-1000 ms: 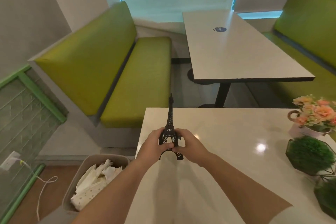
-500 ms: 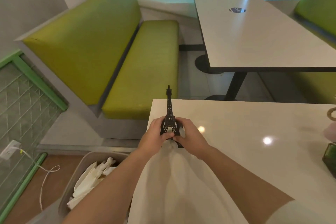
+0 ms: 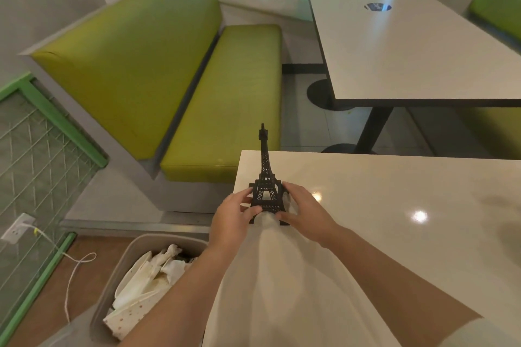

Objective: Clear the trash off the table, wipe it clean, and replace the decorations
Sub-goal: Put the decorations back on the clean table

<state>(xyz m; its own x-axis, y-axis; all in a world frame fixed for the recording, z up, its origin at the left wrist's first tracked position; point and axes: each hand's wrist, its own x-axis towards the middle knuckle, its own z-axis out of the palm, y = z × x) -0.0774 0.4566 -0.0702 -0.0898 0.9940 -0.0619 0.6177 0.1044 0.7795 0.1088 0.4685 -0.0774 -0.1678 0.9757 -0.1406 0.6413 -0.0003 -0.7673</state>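
Observation:
A black Eiffel Tower model (image 3: 265, 177) stands upright near the far left corner of the glossy white table (image 3: 394, 234). My left hand (image 3: 232, 217) grips its base from the left and my right hand (image 3: 303, 211) grips it from the right. Its feet look level with the tabletop; whether they touch it I cannot tell. Both forearms reach in from the bottom of the view.
A grey bin (image 3: 149, 282) full of crumpled paper trash stands on the floor left of the table. Beyond it runs a green bench (image 3: 225, 98). A second white table (image 3: 408, 45) stands further back. A wall socket with a white cable (image 3: 73, 270) is at the lower left.
Both hands carried the tower towards the table's far left corner. My head turned left and down, so the flower pot and green plants at the right left the view.

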